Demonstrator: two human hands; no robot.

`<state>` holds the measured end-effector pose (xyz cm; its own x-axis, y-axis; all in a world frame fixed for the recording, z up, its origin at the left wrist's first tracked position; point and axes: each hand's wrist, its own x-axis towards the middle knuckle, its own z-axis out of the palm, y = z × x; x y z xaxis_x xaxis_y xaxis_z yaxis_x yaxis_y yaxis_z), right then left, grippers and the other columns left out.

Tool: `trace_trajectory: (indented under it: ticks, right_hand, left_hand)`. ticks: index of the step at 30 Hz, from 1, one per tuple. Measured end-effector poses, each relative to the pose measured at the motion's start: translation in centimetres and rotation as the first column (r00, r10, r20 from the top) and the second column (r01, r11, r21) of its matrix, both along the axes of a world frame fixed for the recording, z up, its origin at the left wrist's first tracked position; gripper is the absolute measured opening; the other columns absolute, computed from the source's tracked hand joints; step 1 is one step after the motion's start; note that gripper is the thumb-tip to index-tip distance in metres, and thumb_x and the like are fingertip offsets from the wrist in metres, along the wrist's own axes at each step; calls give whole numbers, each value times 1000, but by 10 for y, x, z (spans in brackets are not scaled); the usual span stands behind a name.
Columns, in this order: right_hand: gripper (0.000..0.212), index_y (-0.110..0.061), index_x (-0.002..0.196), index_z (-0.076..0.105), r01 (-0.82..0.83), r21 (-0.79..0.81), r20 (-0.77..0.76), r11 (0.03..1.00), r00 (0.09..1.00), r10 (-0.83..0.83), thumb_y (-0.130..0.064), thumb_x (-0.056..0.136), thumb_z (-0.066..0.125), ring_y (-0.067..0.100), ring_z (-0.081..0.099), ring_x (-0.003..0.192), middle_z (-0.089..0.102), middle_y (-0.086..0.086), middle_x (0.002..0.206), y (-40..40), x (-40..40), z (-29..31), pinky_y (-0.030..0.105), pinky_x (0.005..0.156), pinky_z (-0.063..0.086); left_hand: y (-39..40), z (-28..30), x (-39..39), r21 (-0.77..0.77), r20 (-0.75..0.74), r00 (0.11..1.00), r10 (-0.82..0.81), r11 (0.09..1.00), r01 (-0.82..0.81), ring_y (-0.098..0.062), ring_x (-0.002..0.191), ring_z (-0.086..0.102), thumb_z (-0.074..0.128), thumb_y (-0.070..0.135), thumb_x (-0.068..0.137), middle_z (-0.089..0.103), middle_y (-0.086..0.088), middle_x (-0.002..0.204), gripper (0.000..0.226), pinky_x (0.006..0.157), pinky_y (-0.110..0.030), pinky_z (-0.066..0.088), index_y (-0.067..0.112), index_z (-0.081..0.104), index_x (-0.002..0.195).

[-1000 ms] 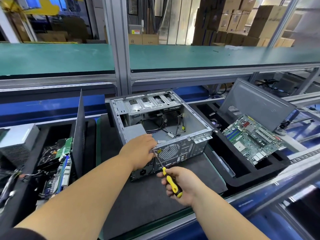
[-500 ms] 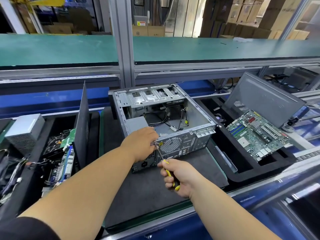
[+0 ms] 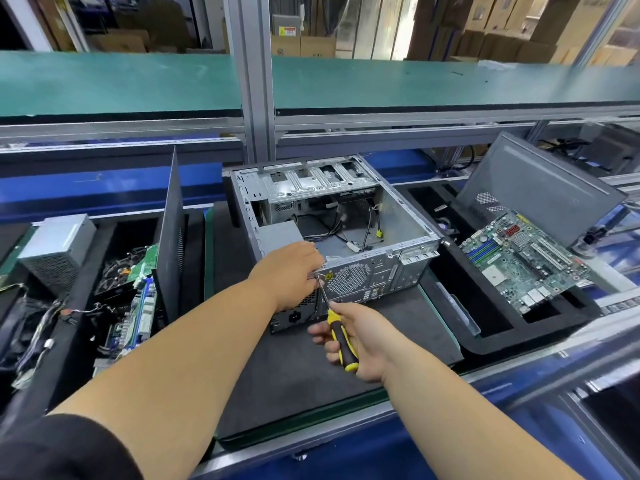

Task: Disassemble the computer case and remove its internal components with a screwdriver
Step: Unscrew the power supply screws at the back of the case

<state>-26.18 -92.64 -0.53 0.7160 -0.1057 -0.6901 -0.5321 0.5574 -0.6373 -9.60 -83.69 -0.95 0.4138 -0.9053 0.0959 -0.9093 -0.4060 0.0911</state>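
Open computer case (image 3: 349, 233) on dark mat (image 3: 304, 368), centre of bench. Left hand (image 3: 291, 275) rests on case's near rim, fingers hidden, grip unclear. Right hand (image 3: 356, 341) curled round yellow-black screwdriver (image 3: 337, 336), tip at rear panel.

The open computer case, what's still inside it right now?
Inside the computer case loose cables lie on its bare floor, a grey power supply sits at the near left, and a drive cage spans the far end. The left hand covers the power supply's near corner.
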Motion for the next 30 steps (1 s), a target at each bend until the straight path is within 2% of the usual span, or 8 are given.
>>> trace_trajectory:
  ticks: [5,10,16,18,21,25,28,30]
  right_hand:
    - [43,-6,72,58,-5,68,66,998,998,0,-34,103,46,12,45,44,62,12,69,-3,-5,-5,21,43,41]
    - [38,-15,76,50,11,85,92,996,996,-19,-42,103,45,10,28,37,36,-3,50,4,-8,-7,21,38,28]
    - [34,-16,79,47,-1,-199,8,980,1000,3,-38,105,42,11,26,38,33,-3,49,10,-4,-5,22,40,24]
    - [33,-13,82,47,-72,-453,-33,889,997,64,-35,105,41,14,30,41,36,0,53,11,-1,-4,23,45,27]
    - [35,-12,81,45,-234,-806,-158,545,970,183,-37,105,40,21,44,63,50,5,73,11,0,-1,29,59,34]
    - [33,-15,83,40,-333,-917,-291,219,935,205,-39,105,37,28,52,85,61,9,96,13,-2,2,32,65,31]
    - [28,-13,97,49,-357,-928,-329,110,921,208,-38,105,38,30,59,101,64,10,109,12,-1,3,30,68,31]
    - [30,-13,90,48,-346,-919,-300,190,925,231,-38,105,40,30,57,91,61,10,97,8,0,5,30,68,34]
  left_hand:
    - [-1,-1,1,-2,-4,1000,-3,1000,3,-19,126,41,54,31,93,52,3,119,12,97,-42,42,20,51,94]
    - [-1,-2,1,-14,-8,1000,-7,1000,7,-18,127,41,54,31,93,53,4,119,13,97,-40,41,19,53,97]
    - [-1,-3,1,-19,-15,1000,-4,1000,4,-18,130,39,54,32,93,53,4,123,19,100,-39,40,19,56,106]
    - [-1,-3,1,-32,-22,1000,-3,999,2,-17,129,39,54,32,93,54,5,124,21,100,-38,40,18,58,108]
    - [0,-3,1,-40,-22,1000,-7,999,6,-17,127,40,53,30,93,54,5,122,21,99,-38,40,17,58,108]
    - [0,-2,1,-31,-11,1000,-9,999,9,-17,127,39,53,33,93,54,5,122,22,99,-38,40,17,58,108]
    - [-1,-2,1,-27,-14,1000,-9,1000,9,-16,126,40,54,33,93,54,5,121,20,99,-38,40,19,57,106]
    - [-1,-2,1,-26,-18,1000,-11,1000,10,-16,127,40,54,33,93,54,5,120,17,99,-39,40,20,56,103]
